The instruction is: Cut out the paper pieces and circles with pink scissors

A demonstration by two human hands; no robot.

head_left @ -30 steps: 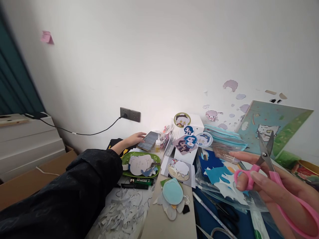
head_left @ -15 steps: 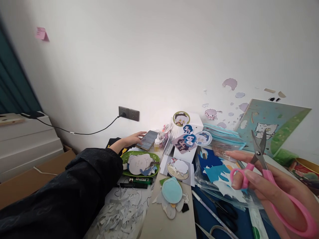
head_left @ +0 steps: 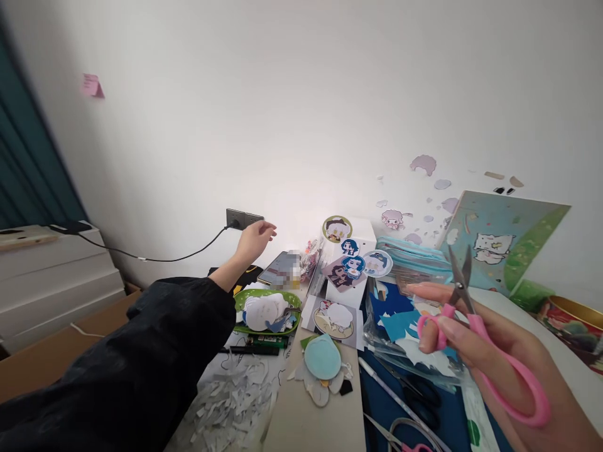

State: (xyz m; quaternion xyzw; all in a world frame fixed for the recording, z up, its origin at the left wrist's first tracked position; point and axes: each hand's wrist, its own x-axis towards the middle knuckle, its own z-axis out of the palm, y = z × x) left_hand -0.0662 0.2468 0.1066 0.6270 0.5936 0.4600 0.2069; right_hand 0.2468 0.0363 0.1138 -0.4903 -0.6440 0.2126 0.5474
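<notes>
My right hand (head_left: 499, 351) holds pink-handled scissors (head_left: 462, 285), its fingers through the loops. The blades point upward and are spread apart. My left hand (head_left: 255, 242) is raised in front of the wall, above a phone (head_left: 277, 269) lying at the back of the desk. Its fingers are loosely bent, with nothing visible in them. Below that wrist sits a green tray (head_left: 242, 328) with paper cutouts (head_left: 264, 312) in it. A light blue oval cutout (head_left: 323, 356) lies among grey pieces on the beige board (head_left: 306, 427).
White paper scraps (head_left: 235, 402) are heaped at the front left. Character stickers (head_left: 352, 267) lean on a white box (head_left: 346, 295). Plastic bags with blue paper (head_left: 396, 314), black scissors (head_left: 419, 395) and a picture board (head_left: 513, 242) stand or lie rightward. A socket (head_left: 244, 220) holds a plugged cable.
My left hand has lifted off the phone and risen toward the wall. The view has shifted slightly, while my right hand keeps the pink scissors in the same grip.
</notes>
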